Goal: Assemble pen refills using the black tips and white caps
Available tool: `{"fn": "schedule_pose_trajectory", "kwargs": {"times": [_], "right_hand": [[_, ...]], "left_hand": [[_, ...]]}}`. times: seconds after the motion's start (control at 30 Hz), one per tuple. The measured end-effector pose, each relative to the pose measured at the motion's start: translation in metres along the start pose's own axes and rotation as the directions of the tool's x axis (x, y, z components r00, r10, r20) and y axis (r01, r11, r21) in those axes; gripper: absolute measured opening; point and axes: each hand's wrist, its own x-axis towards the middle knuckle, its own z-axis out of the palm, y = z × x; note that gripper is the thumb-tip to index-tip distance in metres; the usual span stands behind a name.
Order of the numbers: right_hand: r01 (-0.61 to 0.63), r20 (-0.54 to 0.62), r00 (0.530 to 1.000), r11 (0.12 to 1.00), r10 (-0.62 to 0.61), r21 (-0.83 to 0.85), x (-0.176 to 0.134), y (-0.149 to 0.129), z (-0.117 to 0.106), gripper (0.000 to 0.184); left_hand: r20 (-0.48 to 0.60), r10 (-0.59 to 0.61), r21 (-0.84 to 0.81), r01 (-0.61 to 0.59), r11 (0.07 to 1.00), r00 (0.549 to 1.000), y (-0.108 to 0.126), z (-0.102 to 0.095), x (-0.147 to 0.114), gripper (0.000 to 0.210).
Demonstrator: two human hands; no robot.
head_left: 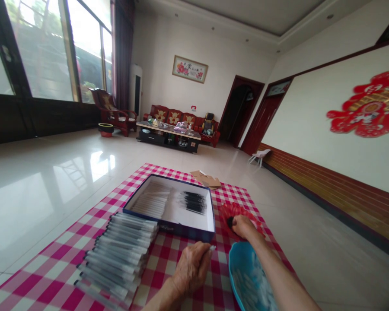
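Observation:
My left hand [192, 264] is closed in front of the box, its fingers round a pen part whose whitish tip [212, 248] pokes out past the thumb. Over the red flower-shaped dish [225, 211], my right hand [243, 226] has its fingers bent together at a dark clump of small black pieces [230, 222]; what it pinches is hidden. The shallow blue-edged box [175, 229] holds a row of whitish pen tubes [152, 201] and a bunch of black pen refills [194, 202]. Left of my left hand lies a large pile of clear pens [119, 255] with dark ends.
A blue bowl [235, 276] of small whitish pieces stands under my right forearm. Cardboard pieces [207, 179] lie behind the box on the pink checked tablecloth [94, 220]. Farther off are a low table [168, 129], a wooden sofa [171, 113] and a small white chair [261, 155].

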Motion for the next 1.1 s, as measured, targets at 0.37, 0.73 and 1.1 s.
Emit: {"fn": "schedule_pose_trajectory", "kwargs": {"times": [0.37, 0.73, 1.1], "right_hand": [[0.219, -0.291, 0.953, 0.864, -0.089, 0.453, -0.063, -0.022, -0.036, 0.026], [-0.084, 0.071, 0.973, 0.048, 0.220, 0.995, -0.127, -0.087, -0.028, 0.035], [-0.096, 0.078, 0.986, 0.123, 0.144, 0.988, -0.133, -0.100, -0.007, 0.034]], "left_hand": [[-0.014, 0.014, -0.004, -0.014, 1.000, 1.000, 0.000, 0.000, 0.001, 0.021], [-0.133, 0.064, -0.087, -0.076, 0.993, 0.989, 0.003, -0.002, 0.002, 0.027], [-0.119, 0.074, -0.137, -0.090, 0.986, 0.990, 0.000, -0.001, 0.002, 0.030]]}}
